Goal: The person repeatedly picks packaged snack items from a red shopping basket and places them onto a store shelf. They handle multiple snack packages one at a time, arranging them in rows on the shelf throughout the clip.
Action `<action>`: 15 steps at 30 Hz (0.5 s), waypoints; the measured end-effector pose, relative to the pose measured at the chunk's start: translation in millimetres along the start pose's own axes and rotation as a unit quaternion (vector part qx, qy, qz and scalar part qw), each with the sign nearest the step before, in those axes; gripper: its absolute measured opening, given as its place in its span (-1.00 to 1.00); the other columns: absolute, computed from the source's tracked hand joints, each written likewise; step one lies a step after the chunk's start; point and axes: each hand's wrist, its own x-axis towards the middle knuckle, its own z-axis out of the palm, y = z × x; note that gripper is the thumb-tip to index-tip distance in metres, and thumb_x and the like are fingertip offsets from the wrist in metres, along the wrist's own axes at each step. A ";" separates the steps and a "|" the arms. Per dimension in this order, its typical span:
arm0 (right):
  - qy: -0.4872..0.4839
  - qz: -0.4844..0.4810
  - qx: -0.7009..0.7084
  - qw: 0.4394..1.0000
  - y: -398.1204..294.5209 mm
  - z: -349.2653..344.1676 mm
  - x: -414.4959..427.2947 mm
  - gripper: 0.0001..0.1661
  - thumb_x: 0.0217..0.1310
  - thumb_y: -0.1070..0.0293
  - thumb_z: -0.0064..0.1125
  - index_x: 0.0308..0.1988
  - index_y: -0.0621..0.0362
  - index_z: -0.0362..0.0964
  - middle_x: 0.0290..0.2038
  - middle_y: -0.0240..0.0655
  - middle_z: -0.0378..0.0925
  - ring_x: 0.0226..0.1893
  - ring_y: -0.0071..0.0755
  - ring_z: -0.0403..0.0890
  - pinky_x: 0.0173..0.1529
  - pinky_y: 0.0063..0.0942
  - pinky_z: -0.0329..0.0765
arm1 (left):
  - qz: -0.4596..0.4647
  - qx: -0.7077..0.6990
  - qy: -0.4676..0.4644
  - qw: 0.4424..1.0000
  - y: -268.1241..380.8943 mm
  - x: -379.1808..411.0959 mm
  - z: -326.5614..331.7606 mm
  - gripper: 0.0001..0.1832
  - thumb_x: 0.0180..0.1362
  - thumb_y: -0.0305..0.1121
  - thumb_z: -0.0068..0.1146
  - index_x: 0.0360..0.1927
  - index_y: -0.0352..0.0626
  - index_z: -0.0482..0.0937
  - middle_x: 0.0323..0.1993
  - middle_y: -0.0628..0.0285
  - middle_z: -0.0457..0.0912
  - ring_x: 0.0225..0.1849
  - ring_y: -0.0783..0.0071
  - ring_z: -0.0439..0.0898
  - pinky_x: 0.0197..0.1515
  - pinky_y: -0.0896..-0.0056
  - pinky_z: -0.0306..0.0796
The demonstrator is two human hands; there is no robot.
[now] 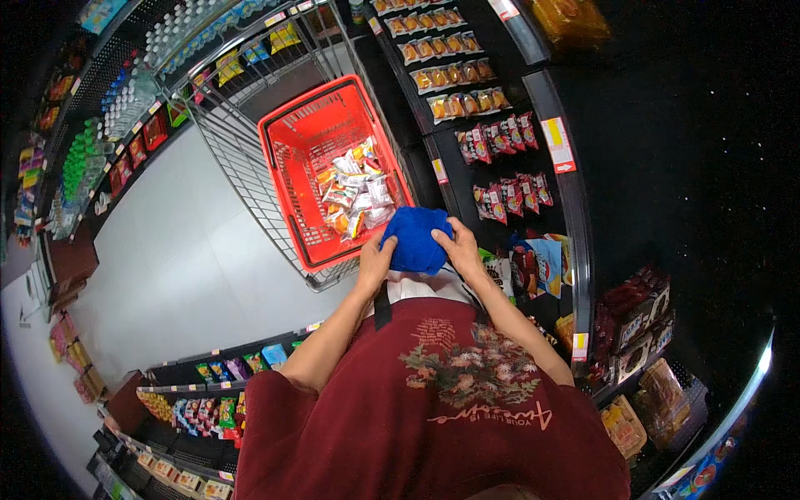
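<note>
A folded blue cloth [417, 241] is held up between my two hands, in front of my body. My left hand [377, 257] grips its left edge, thumb on top. On the other side, my right hand [458, 245] pinches the right edge, also with the thumb on top. Just beyond the cloth, a red plastic shopping basket [280, 187] rests in a wire shopping cart [234, 165]. Inside the basket lies a loose pile of small wrapped packaged snacks [353, 195]. The cloth hides a little of the basket's near right corner.
To the right, black store shelves hold rows of wrapped buns [462, 103], red snack packs [500, 139] and larger bags [544, 265]. Bottled drinks [128, 103] line a shelf at the far left. More shelves with small snack packs [206, 412] stand at the lower left, beyond a pale tiled floor [206, 244].
</note>
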 end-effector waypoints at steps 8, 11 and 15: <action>0.037 0.057 -0.235 0.970 47.8 6.9 46.4 -0.31 0.23 0.28 0.34 0.30 0.20 0.31 -0.11 -0.02 0.65 -0.19 -0.10 0.69 -0.01 -0.19 0.61 | -0.054 0.265 0.033 0.962 -41.3 22.9 -28.0 -0.63 0.31 -0.28 0.14 0.07 -0.34 0.59 -0.31 -0.08 0.73 -0.21 0.10 0.74 -0.07 0.14 0.56; 0.063 0.016 -0.253 0.965 62.3 5.8 52.1 -0.28 0.22 0.28 0.36 0.31 0.19 0.31 -0.03 -0.03 0.61 -0.08 -0.13 0.66 0.08 -0.23 0.58 | -0.014 0.343 0.047 0.938 -42.2 22.1 -34.8 -0.62 0.26 -0.25 0.18 0.05 -0.29 0.61 -0.36 -0.05 0.74 -0.25 0.06 0.73 -0.12 0.06 0.54; 0.084 -0.053 -0.336 0.937 25.3 17.2 51.0 -0.54 0.17 0.33 0.39 0.04 0.18 0.47 -0.15 -0.13 0.56 -0.13 -0.08 0.61 0.02 -0.16 0.55 | 0.009 0.383 0.093 0.919 -40.0 20.7 -52.0 -0.70 0.28 -0.25 0.15 -0.04 -0.23 0.65 -0.39 0.01 0.75 -0.35 0.14 0.74 -0.24 0.11 0.56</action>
